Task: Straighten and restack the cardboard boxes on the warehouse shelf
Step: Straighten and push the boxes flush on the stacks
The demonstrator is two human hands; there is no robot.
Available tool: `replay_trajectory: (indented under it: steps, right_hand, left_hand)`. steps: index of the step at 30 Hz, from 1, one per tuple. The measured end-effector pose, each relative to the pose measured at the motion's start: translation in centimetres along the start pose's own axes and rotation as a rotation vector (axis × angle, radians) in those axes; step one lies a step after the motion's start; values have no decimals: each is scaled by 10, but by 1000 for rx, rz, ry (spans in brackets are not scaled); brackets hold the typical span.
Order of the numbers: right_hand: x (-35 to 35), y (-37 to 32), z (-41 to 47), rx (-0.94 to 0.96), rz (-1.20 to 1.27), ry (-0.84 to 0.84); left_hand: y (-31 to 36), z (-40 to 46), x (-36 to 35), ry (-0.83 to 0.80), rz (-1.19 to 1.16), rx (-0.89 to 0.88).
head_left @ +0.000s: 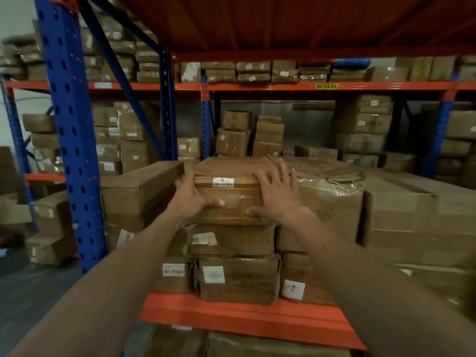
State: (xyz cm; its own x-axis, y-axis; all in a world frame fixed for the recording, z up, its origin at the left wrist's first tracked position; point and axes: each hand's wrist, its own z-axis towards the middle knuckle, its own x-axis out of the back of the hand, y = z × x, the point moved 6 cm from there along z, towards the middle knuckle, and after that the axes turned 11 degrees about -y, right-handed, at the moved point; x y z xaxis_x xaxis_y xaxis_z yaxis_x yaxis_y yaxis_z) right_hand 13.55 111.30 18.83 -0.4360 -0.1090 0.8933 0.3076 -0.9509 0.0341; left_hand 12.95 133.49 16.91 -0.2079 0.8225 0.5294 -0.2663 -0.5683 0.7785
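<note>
At the left end of the shelf [242, 315], a long box [140, 186] lies with its near end at the front edge, just beside the middle stack. The left hand [192, 195] is pressed against the left side of the top box [228, 191], thumb laid across its front face, fingers wrapped round the corner — clamped on it rather than closed into a fist. That box sits uppermost on a stack of three near the front edge of the shelf, above a middle box [231, 239] and a bottom box [238, 279]. The right hand [277, 193] is spread flat, fingers apart, over the box's right top corner and front face, thumb low on the front.

The step in hand is judged to be squaring the top box over the stack. It would best be done with even pressure from both sides, so that the box is slid rather than twisted, and its front face is brought flush with the boxes below — the taped surface may slip under a flat palm. To the right, a plastic-wrapped box [327, 202] stands touching or nearly touching the stack, so little room is left for the right fingers.
</note>
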Motion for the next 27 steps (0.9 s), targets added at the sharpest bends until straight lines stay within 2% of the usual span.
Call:
replay_trajectory:
  steps: [2,4,12,15,16,19,27]
  right_hand:
    - [-6,7,12,5,15,-156]
    - [-14,10,20,-28,62,-220]
    - [-24,6,30,-77,-13,-241]
    - [-21,9,33,-109,-31,-278]
    - [-20,10,33,-117,-44,-283]
    - [-15,12,33,-89,-97,-239]
    - [-15,15,32,-135,-92,-184]
  left_hand:
    - [1,7,-2,-31,21,35]
    - [-1,13,-5,-45,34,41]
    - [-20,18,-6,-61,8,-33]
    - [-59,13,-1,14,-132,61]
    - [-73,13,-4,-9,-174,83]
    - [-90,25,-20,-128,-266,-20]
    - [-94,43,-26,-130,-223,-113]
